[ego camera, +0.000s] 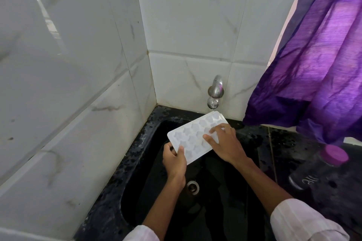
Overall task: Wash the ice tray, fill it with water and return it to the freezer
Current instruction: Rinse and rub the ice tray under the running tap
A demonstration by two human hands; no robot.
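White tiled walls (pixel 78 84) meet in a corner, purple curtain (pixel 317 76) at right. Below, a black sink (pixel 145 186) sits in a dark tabletop (pixel 284 143). A white ice tray (pixel 194 133) is held over the sink, far end just under the tap (pixel 215 88) — likely so rinse water falls in. The left hand (pixel 174 160) has its grip clamped on the near corner; the right hand (pixel 223 143) lies on the cups, fingers apart — probably scrubbing.
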